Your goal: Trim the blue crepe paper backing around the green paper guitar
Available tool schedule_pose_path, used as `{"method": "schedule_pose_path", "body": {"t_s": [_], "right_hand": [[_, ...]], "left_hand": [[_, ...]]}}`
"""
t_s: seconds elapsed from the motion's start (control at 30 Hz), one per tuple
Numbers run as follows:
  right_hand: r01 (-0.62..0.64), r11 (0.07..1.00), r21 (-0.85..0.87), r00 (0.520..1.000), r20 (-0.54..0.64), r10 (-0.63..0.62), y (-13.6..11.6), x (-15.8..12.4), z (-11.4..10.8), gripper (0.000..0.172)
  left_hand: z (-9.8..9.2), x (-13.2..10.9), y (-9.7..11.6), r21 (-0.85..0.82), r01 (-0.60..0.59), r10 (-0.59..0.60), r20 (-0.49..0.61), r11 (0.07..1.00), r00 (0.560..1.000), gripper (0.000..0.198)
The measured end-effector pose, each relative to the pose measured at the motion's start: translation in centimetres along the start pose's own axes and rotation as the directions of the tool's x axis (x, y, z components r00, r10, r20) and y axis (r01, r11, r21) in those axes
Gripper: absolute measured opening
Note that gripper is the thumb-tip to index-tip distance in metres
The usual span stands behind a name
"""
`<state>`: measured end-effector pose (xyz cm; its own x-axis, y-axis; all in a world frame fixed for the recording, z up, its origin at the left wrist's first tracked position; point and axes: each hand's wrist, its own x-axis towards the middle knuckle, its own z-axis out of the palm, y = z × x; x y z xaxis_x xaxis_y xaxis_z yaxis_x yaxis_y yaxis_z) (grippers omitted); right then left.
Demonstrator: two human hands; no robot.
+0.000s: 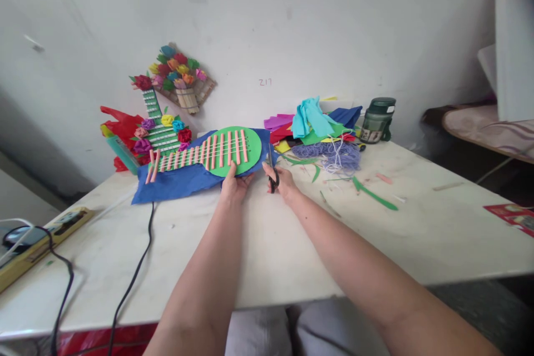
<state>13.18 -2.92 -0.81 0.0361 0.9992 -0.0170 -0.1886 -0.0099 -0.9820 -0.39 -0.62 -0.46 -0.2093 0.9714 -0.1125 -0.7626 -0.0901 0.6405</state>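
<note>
A green paper shape (248,146) crossed by pink strips and white threads lies on a blue paper sheet (183,181) at the far middle of the white table (267,256). My left hand (234,183) pinches the near edge of the green shape and blue sheet, thumb on top. My right hand (282,179) is closed around black scissors (272,171), whose blades point away along the blue sheet's right edge.
Paper-flower crafts (167,122) lean on the wall at the back left. Coloured paper scraps (311,119), purple yarn (329,154) and a dark green jar (377,119) sit at the back right. Black cables (133,278) and a power strip (41,239) lie at the left.
</note>
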Motion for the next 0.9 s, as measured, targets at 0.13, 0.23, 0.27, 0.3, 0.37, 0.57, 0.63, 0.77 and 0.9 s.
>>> {"method": "schedule_pose_path", "body": {"t_s": [0.13, 0.23, 0.27, 0.3, 0.37, 0.57, 0.63, 0.77, 0.9], "right_hand": [[-0.043, 0.999, 0.016, 0.999, 0.021, 0.042, -0.43, -0.27, -0.27, 0.039], [-0.033, 0.998, 0.046, 0.999, 0.012, 0.033, -0.57, -0.32, -0.38, 0.036], [-0.027, 0.998, 0.054, 1.0, 0.007, 0.027, -0.59, -0.31, -0.41, 0.036], [-0.023, 0.998, 0.059, 1.0, 0.0, 0.023, -0.6, -0.31, -0.44, 0.036], [-0.015, 0.998, 0.059, 1.0, -0.006, 0.015, -0.62, -0.32, -0.48, 0.037], [-0.017, 0.998, 0.056, 1.0, -0.008, 0.017, -0.67, -0.39, -0.38, 0.036], [-0.013, 0.998, 0.057, 1.0, -0.024, 0.014, -0.7, -0.33, -0.34, 0.035], [0.009, 0.999, 0.043, 0.998, -0.057, -0.007, -0.57, -0.04, -0.3, 0.039], [0.068, 0.998, -0.002, 0.991, -0.116, -0.068, -0.04, 0.37, -0.2, 0.04]], "left_hand": [[-0.07, -0.06, 0.18, 0.011, 0.017, -0.017, 0.021, 1.0, 1.0, 0.028], [-0.1, -0.09, 0.14, 0.016, 0.032, -0.032, 0.03, 0.999, 0.999, 0.031], [-0.13, -0.09, 0.11, 0.021, 0.035, -0.036, 0.034, 0.999, 0.999, 0.032], [-0.16, -0.08, 0.08, 0.027, 0.036, -0.037, 0.042, 0.999, 0.998, 0.032], [-0.21, -0.06, 0.04, 0.038, 0.033, -0.035, 0.062, 0.999, 0.997, 0.032], [-0.16, -0.12, -0.01, 0.079, 0.015, -0.021, 0.069, 0.997, 0.997, 0.026], [-0.12, -0.17, -0.02, 0.09, 0.018, -0.024, 0.067, 0.996, 0.997, 0.025], [-0.09, -0.2, -0.03, 0.092, 0.032, -0.038, 0.063, 0.995, 0.997, 0.025], [-0.08, -0.19, 0.0, 0.082, 0.028, -0.033, 0.069, 0.996, 0.997, 0.027]]}}
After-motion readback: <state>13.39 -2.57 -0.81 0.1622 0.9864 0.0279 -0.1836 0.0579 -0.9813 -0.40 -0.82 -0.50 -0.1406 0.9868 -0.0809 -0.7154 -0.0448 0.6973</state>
